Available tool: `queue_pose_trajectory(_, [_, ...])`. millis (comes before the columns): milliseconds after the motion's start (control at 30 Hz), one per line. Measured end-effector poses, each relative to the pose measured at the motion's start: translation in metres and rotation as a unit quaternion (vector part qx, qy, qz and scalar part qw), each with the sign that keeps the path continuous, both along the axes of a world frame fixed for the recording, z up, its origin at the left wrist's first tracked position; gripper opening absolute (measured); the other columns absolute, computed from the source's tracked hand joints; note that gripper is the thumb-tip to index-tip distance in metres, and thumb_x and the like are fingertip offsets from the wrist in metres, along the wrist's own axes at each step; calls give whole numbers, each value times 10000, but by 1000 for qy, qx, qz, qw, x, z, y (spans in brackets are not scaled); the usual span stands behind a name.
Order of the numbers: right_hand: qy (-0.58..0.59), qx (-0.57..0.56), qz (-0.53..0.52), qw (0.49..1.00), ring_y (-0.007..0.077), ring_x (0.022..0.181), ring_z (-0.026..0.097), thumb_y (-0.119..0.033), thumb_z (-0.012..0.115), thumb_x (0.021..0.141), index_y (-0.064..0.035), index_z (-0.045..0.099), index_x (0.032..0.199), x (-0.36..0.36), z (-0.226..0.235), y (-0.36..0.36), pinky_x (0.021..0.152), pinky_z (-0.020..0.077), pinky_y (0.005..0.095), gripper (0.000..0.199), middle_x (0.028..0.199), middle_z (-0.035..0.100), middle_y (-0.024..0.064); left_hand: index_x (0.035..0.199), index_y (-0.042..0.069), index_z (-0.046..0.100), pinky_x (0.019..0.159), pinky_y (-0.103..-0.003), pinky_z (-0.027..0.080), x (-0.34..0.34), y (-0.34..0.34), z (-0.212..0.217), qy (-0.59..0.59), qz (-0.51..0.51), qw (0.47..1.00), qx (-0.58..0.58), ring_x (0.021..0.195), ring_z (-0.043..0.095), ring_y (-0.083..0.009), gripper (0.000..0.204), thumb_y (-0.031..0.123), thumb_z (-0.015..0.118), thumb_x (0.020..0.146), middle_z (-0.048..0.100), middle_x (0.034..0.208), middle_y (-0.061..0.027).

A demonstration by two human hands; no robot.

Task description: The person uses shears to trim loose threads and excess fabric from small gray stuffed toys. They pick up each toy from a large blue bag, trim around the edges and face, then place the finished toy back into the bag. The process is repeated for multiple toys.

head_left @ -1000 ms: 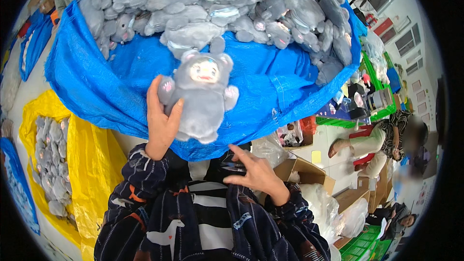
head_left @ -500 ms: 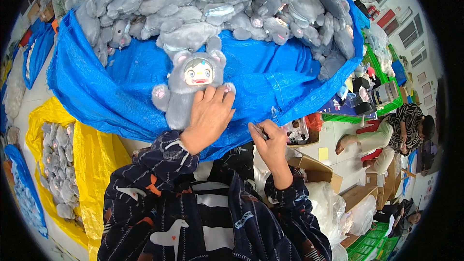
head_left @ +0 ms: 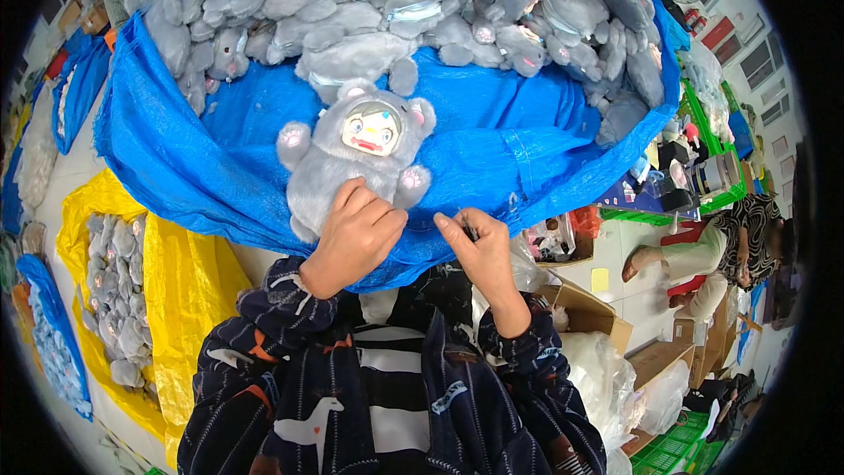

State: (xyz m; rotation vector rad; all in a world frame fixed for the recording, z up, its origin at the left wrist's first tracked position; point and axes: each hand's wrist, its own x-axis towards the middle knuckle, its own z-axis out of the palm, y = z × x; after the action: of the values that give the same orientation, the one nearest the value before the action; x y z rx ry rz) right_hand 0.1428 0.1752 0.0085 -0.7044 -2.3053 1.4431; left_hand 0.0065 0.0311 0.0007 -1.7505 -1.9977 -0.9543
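A grey plush toy (head_left: 323, 183) with round ears, pink paw pads and a smooth printed face lies face up, tilted, on a blue woven sheet (head_left: 466, 154). My left hand (head_left: 352, 233) is closed at its lower belly, fingers curled into the fur; the fingertips are partly hidden. To the right, apart from the toy, my right hand (head_left: 482, 255) is held above the sheet's near edge. Its fingers are curled round something small and dark that I cannot make out, with the thumb pointing up and left.
A heap of grey plush pieces (head_left: 343, 0) fills the far side of the blue sheet. At left stands a yellow sack (head_left: 189, 299) holding more grey pieces. Cardboard boxes (head_left: 585, 312), clear plastic bags (head_left: 593, 378) and a green crate (head_left: 668, 449) stand at right, where people sit.
The plush toy has turned so its head leans right, and its lower body has shifted left. My left hand has moved down from its chest to its lower belly. My right hand has shifted slightly left.
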Motion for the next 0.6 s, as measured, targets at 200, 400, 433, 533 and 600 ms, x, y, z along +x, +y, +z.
queue_pose_trajectory(200, [90, 40, -19, 995, 54, 609, 521, -128, 682, 795, 45, 641, 815, -1, -11, 2, 540, 428, 223, 179, 673, 605, 62, 828, 38, 617, 854, -422, 394, -5, -8, 10, -47, 48, 997, 44, 900, 523, -284, 186, 50, 693, 659, 581, 912, -81])
queue_pose_trajectory(400, [82, 180, -43, 979, 257, 637, 603, -75, 683, 748, 29, 623, 813, -7, -5, 6, 578, 465, 296, 137, 763, 623, 133, 943, 38, 603, 906, -428, 378, -18, -16, 12, -71, 134, 988, 29, 1082, 454, -357, 323, 96, 723, 649, 500, 1155, -140])
queue_pose_trajectory(433, [93, 195, -43, 975, 257, 643, 604, -74, 688, 741, 26, 623, 808, -8, -5, 6, 578, 466, 299, 137, 770, 623, 133, 953, 40, 602, 911, -427, 376, -19, -17, 9, -79, 135, 987, 27, 1095, 447, -356, 338, 104, 729, 647, 491, 1169, -142])
queue_pose_trajectory(533, [130, 219, -46, 966, 259, 653, 607, -70, 700, 725, 16, 622, 826, -12, -4, 6, 579, 469, 308, 154, 784, 623, 134, 975, 46, 599, 928, -437, 354, -22, -21, 4, -111, 126, 986, 24, 1117, 422, -352, 375, 155, 743, 646, 474, 1190, -139])
queue_pose_trajectory(600, [160, 211, -57, 962, 264, 648, 607, -68, 701, 721, 5, 617, 882, -17, 0, 2, 580, 471, 314, 196, 784, 624, 134, 983, 49, 598, 933, -442, 347, -23, -22, 2, -128, 119, 984, 25, 1125, 410, -353, 403, 186, 755, 639, 465, 1195, -139])
